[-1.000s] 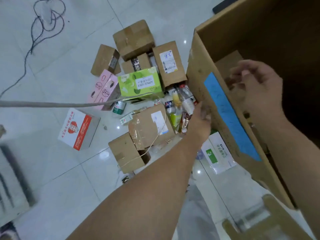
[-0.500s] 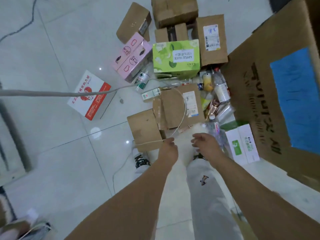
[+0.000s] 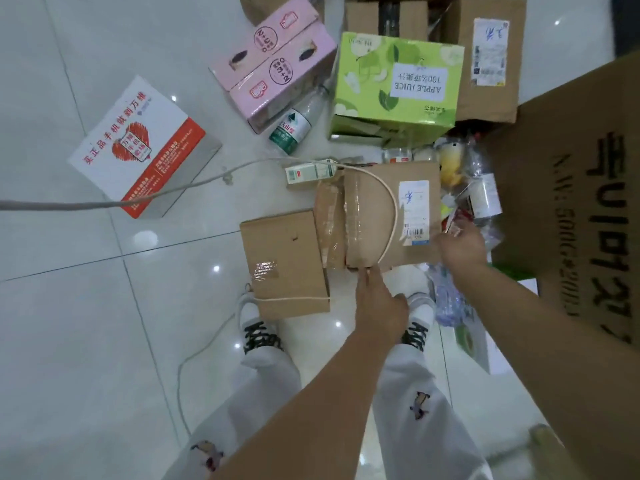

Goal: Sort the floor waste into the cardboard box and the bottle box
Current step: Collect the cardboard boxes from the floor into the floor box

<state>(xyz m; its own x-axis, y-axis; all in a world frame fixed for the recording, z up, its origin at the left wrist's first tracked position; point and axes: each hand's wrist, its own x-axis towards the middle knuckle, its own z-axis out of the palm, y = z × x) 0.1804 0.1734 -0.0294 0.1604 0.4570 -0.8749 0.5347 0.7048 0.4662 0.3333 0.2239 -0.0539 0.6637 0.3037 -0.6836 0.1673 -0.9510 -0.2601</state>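
A brown taped parcel (image 3: 374, 216) with a white shipping label lies on the tiled floor in front of my feet. My left hand (image 3: 379, 301) reaches to its near edge, and the straight fingers touch the cardboard. At the parcel's right edge, beside the label, my right hand (image 3: 460, 245) has its fingers curled on the corner. The big cardboard box (image 3: 571, 202) with black printing stands at the right. Plastic bottles (image 3: 481, 181) lie heaped between the parcel and the big box. A green-labelled water bottle (image 3: 294, 126) lies farther back.
A smaller brown box (image 3: 284, 261) touches the parcel's left side. A green apple juice carton (image 3: 394, 88), a pink carton (image 3: 273, 64) and a white and red box (image 3: 138, 147) lie behind. A pale cord (image 3: 173, 192) runs across the floor and over the parcel.
Both hands left the big cardboard box and came down to the floor. They now reach the taped parcel, the right hand having moved out to its right edge.
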